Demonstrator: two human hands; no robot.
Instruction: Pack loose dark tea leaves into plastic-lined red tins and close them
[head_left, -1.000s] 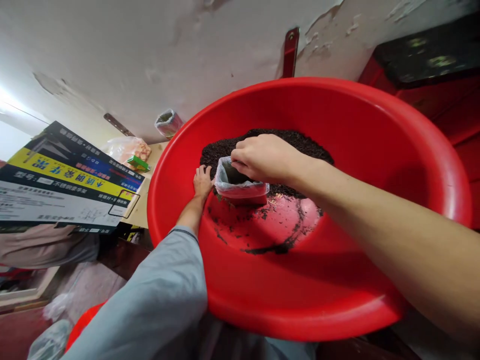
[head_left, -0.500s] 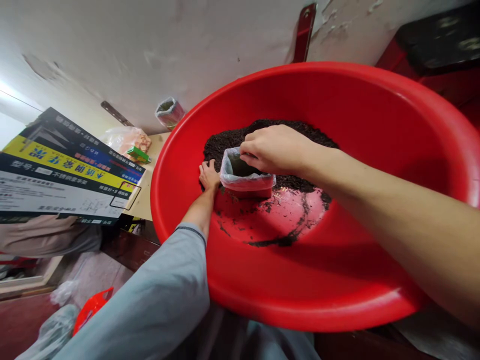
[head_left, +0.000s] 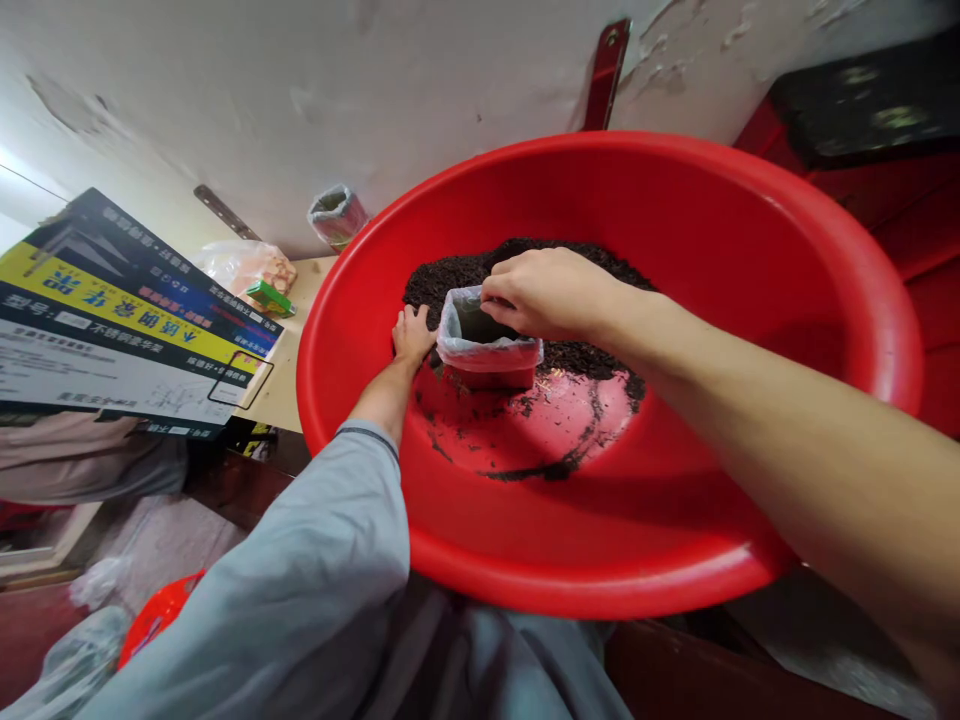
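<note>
In the big red basin (head_left: 720, 480) a dark heap of loose, shredded stuff like tea leaves (head_left: 446, 280) lies at the far side. A small red box (head_left: 495, 378) stands upright in front of it, its clear plastic liner (head_left: 480, 352) folded over the rim. My left hand (head_left: 414, 335) rests at the heap's edge, left of the box, fingers a little apart and holding nothing visible. Over the box's right rim is my right hand (head_left: 544, 290), fingers curled together at the opening. What they pinch, if anything, is hidden.
Behind the basin's left rim stands another lined container (head_left: 337, 215). Left of it are a plastic bag (head_left: 240, 268) and a green packet (head_left: 270, 299) on a pale board. A large printed carton (head_left: 135, 320) juts in at left. A black-topped red object (head_left: 870, 100) sits at right.
The view has shifted slightly, and the basin sits a bit differently in it. My left fingers have spread a little beside the box; my right hand stays curled at its rim.
</note>
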